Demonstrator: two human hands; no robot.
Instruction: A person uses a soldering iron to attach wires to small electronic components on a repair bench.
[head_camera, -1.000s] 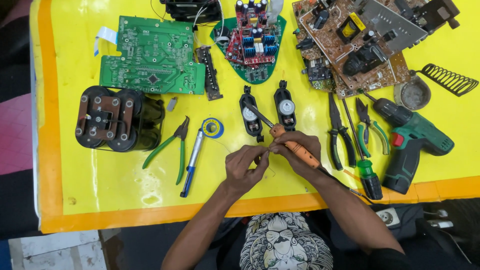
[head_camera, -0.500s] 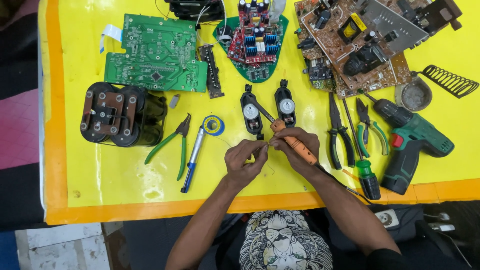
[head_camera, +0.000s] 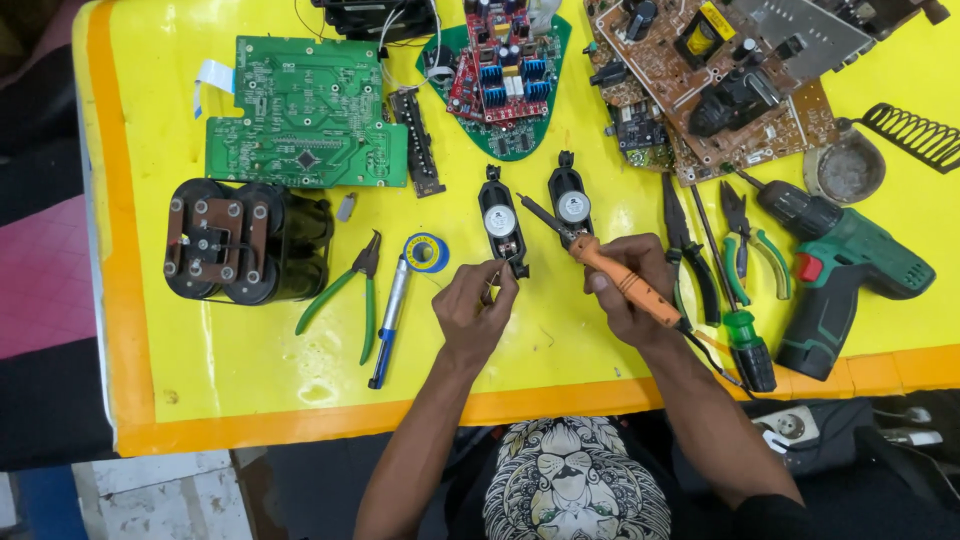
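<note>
- The right hand had its grip clenched round an orange-handled soldering iron, whose tip lay on the right small black speaker.
- The left hand pinched something thin, perhaps solder wire, just beside the left small black speaker.
- Both speakers lay on the yellow worktop, between the green-handled pliers and the black pliers.

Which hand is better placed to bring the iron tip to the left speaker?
Probably the right hand: it already holds the iron, tip beside the left speaker. The left hand pinches at that speaker's lower end.
</note>
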